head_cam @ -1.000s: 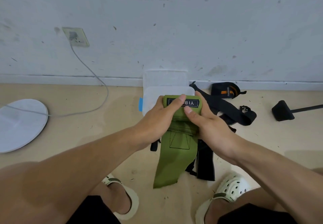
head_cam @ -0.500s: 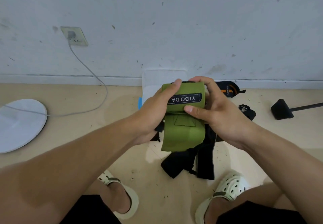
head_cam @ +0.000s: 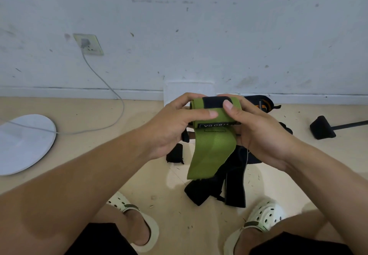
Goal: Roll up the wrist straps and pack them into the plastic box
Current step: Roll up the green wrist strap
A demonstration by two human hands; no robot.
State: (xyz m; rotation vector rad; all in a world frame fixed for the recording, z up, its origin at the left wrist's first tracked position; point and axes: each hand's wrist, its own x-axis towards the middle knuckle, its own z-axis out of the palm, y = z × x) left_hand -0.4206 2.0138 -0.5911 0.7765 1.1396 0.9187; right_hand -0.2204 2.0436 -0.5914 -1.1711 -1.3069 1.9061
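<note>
1. Hands meet at the middle of the view: the left hand (head_cam: 171, 123) grips the left end of a green wrist strap (head_cam: 214, 133), fingers curled over its top and thumb laid along its front; the right hand (head_cam: 256, 129) grips the right end, thumb pressed on top of the roll.
2. Rolled part of the strap lies with its long axis running from 9 o'clock to 3 o'clock between the two hands, held above the floor (head_cam: 83, 155).
3. Its loose tail hangs from the roll toward 6 o'clock, slanting slightly to 7 o'clock.
4. Olive-green woven fabric; a dark band wraps the top of the roll, and a black label with white letters, upside down to the camera, sits just under the thumbs.
5. Black straps (head_cam: 225, 187) lie on the floor under the tail, at 6 o'clock from the hands.
6. A rolled black strap with orange stripes (head_cam: 262, 104) rests at 2 o'clock, near the wall.
7. The plastic box (head_cam: 187, 91) stands at 12 o'clock, mostly hidden behind the hands.
8. Farther out: a black wedge on a rod (head_cam: 322, 128) at 3 o'clock, a white disc (head_cam: 23, 143) with a cable (head_cam: 111, 89) at 9 o'clock, and white clogs (head_cam: 262, 217) at 5 and 7 o'clock.
</note>
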